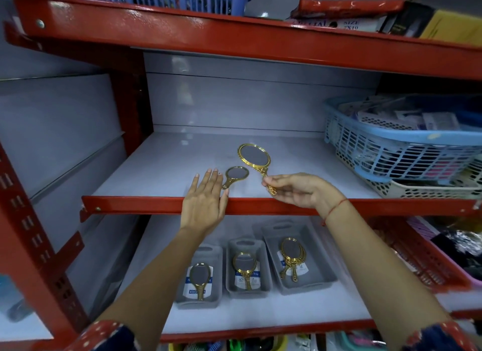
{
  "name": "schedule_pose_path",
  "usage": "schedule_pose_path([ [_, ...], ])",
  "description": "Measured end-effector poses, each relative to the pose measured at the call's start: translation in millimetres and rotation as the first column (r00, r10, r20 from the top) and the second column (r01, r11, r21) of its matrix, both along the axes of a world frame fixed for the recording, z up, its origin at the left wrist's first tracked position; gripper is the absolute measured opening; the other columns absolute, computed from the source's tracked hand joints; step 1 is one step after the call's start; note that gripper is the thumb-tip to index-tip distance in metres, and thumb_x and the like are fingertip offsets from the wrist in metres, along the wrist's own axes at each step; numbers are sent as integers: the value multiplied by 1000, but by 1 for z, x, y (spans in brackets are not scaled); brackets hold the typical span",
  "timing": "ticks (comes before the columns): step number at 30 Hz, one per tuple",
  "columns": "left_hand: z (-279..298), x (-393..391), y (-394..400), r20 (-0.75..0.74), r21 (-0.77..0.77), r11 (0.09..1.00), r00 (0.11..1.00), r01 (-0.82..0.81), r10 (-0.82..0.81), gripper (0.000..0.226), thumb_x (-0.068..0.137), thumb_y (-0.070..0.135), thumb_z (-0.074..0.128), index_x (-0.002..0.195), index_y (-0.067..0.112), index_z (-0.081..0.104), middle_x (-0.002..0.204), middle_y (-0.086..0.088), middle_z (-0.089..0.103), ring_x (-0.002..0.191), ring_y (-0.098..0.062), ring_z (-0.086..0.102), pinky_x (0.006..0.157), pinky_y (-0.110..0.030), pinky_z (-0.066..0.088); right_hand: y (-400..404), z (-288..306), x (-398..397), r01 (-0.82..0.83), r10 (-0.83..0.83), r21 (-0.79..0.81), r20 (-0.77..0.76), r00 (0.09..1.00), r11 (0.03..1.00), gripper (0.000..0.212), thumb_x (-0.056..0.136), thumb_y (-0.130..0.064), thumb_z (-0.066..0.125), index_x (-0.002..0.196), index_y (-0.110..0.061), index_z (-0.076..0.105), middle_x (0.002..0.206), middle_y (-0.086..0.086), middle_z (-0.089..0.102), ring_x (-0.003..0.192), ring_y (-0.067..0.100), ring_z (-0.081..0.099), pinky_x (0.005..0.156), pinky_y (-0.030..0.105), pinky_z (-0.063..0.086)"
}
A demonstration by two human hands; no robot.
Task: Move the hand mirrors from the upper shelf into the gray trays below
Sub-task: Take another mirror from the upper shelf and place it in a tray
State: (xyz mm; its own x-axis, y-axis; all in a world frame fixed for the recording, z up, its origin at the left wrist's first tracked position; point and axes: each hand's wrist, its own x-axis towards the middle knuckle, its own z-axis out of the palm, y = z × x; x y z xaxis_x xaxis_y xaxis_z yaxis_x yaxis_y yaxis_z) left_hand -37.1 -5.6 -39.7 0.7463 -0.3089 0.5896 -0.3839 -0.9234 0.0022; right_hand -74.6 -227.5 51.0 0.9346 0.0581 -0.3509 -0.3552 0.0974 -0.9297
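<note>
Right hand (pixel 294 190) pinches the large gold mirror (pixel 254 160) by its handle on the upper shelf (pixel 156 204). Left hand (pixel 204 204) lies flat and empty beside the small mirror (pixel 236 174). Both likely light, rigid, glass-fragile; handle is the safest hold. Gray trays (pixel 300 288) sit below.

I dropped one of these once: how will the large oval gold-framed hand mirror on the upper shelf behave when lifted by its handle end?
The large oval gold-framed hand mirror probably stays stiff. Pinched at the handle end by the right hand, its wide head may droop or swing. The glass face looks fragile.
</note>
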Motion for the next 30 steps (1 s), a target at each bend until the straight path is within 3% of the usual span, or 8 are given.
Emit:
schedule_pose_path([
  [6,0,-3,0,-24,3,1000,1000,19,-19,65,98,40,9,141,4,42,148,-12,43,142,-22,34,120,-44,22,-7,-30,-63,-59,59,4,-38,998,998,16,83,1,65,97,-8,69,79,2,78,71,10,74,68,21,61],
  [13,-1,0,2,-10,-4,999,999,32,-32,61,99,37,14,140,2,43,146,-15,44,140,-24,36,119,-44,23,1,-99,-93,-140,116,-103,-213,970,985,16,82,1,67,92,-11,66,71,-3,77,64,4,72,57,19,57],
  [19,-4,2,0,60,-31,999,998,38,-36,57,100,34,19,137,2,47,143,-15,48,138,-25,40,118,-45,25,6,-151,-63,-93,59,-77,-358,932,993,14,82,1,67,92,-9,65,67,-2,76,65,7,71,60,19,59],
  [25,-9,12,-1,138,-19,1000,990,17,-14,53,101,32,23,139,2,45,146,-14,46,139,-23,39,118,-44,26,19,-205,-15,27,-75,-123,-404,912,992,23,76,2,74,98,0,66,72,3,75,69,12,68,49,20,57],
  [30,-13,19,-2,213,4,1000,977,-5,4,54,100,32,24,140,2,43,147,-15,44,139,-23,38,118,-45,26,31,-240,13,37,-99,-143,-456,884,989,14,79,14,66,81,3,58,82,12,65,72,18,61,83,32,53],
])
